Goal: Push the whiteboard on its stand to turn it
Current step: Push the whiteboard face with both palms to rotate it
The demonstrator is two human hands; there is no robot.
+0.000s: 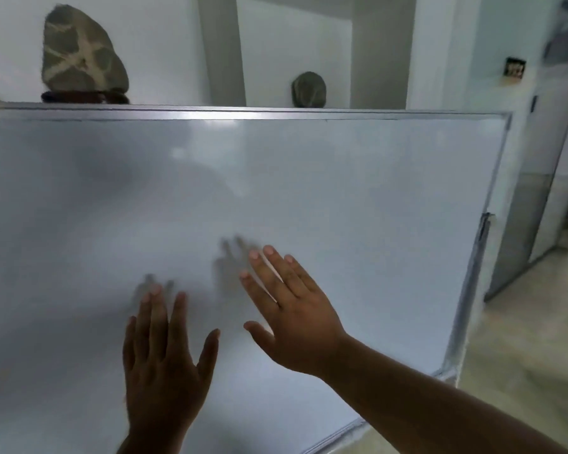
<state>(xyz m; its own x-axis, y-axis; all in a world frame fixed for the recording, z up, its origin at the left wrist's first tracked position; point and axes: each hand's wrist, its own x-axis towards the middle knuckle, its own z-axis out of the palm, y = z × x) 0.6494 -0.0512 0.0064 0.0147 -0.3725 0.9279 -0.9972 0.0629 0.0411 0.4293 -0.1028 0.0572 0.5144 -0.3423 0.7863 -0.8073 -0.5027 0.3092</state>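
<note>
A large whiteboard (341, 191) with a silver metal frame fills most of the view, its blank surface facing me. Its stand is hidden behind it, apart from a bracket (484, 227) on the right edge. My left hand (164, 358) is spread flat, fingers up, at the lower middle of the board. To its right my right hand (292, 309) is also spread, fingers apart, at or just off the surface. Faint reflections of both hands show on the board. Neither hand holds anything.
Two patterned stones stand behind the board's top edge: a large one (82, 57) at the left, a smaller one (309, 90) in the middle. White walls and a pillar lie beyond. A grey door or cabinet (538, 191) and tiled floor (522, 355) are at the right.
</note>
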